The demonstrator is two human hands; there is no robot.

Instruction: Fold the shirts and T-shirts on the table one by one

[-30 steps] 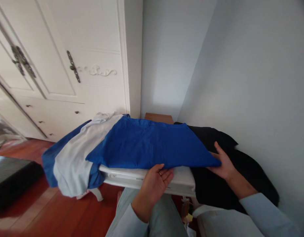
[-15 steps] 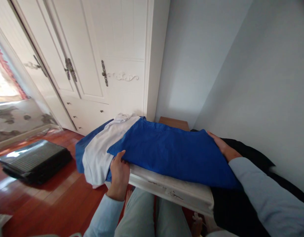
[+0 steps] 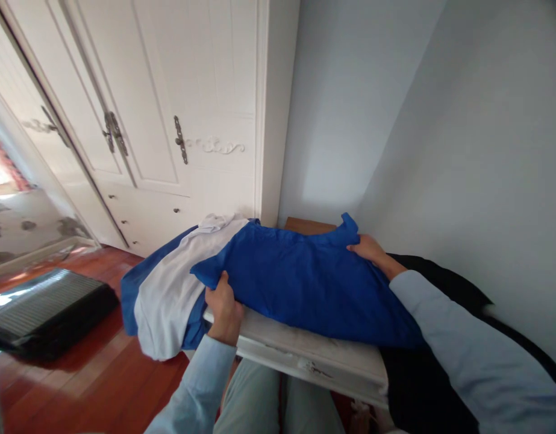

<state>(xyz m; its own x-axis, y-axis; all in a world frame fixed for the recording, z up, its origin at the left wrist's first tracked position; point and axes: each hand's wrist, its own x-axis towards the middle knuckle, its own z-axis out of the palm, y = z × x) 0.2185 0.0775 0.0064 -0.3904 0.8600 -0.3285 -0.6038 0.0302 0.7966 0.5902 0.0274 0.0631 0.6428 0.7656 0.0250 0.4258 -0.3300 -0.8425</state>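
We find the blue cloth (image 3: 296,280) spread over the worktop (image 3: 305,339), left hand (image 3: 224,308) and right hand (image 3: 371,250) each gripping an edge, and judge it light and limp, best taken by opposite corners.

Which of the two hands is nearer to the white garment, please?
Left. The left hand pinches the blue cloth beside the white garment; the right hand grips the cloth's far edge, well to that garment's right.

Grips the blue cloth (image 3: 300,283) with the left hand (image 3: 224,304) near its left corner and the right hand (image 3: 371,251) at its far right edge. Has white cloth (image 3: 169,301) left of it, black cloth (image 3: 420,386) right.
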